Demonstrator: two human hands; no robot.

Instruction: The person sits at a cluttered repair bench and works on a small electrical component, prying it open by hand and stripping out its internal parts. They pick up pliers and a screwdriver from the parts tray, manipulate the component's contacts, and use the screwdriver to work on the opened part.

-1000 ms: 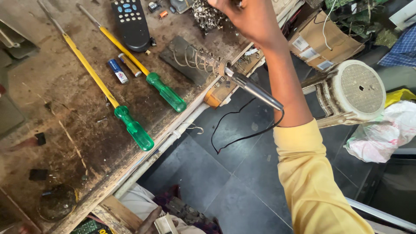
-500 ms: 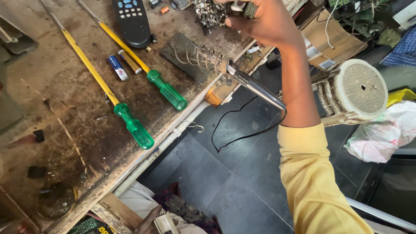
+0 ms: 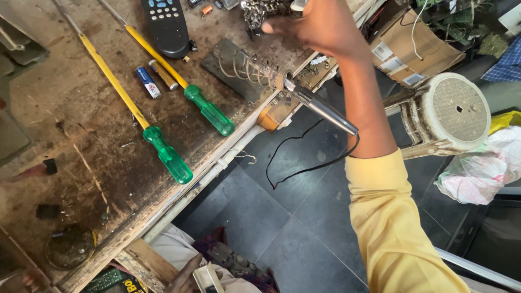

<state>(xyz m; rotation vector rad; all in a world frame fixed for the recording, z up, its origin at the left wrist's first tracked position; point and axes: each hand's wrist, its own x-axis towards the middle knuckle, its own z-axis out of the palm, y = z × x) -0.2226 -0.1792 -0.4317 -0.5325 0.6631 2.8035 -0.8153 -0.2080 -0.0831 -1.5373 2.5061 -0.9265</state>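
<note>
My right hand (image 3: pixel 328 27), on a yellow-sleeved arm, reaches over the far edge of a dirty wooden workbench (image 3: pixel 81 163). Its fingers are curled beside a tangle of small metal parts (image 3: pixel 259 12), and the back of the hand hides what it may hold. Just below the wrist, a soldering iron (image 3: pixel 320 107) rests in a wire coil stand (image 3: pixel 247 68), its black cord (image 3: pixel 304 163) hanging off the bench. My left hand (image 3: pixel 182 278) shows only partly at the bottom edge, touching a small pale box (image 3: pixel 209 278).
Two long yellow screwdrivers with green handles (image 3: pixel 168 154) (image 3: pixel 209 111) lie diagonally on the bench beside two small batteries (image 3: pixel 147 82) and a black remote control (image 3: pixel 167 24). A round white stool (image 3: pixel 453 108), a cardboard box (image 3: pixel 415 46) and a plastic bag (image 3: pixel 480 168) stand on the dark tiled floor.
My right hand has drawn slightly back from the top edge and its thumb now points left. The tools on the bench have not moved.
</note>
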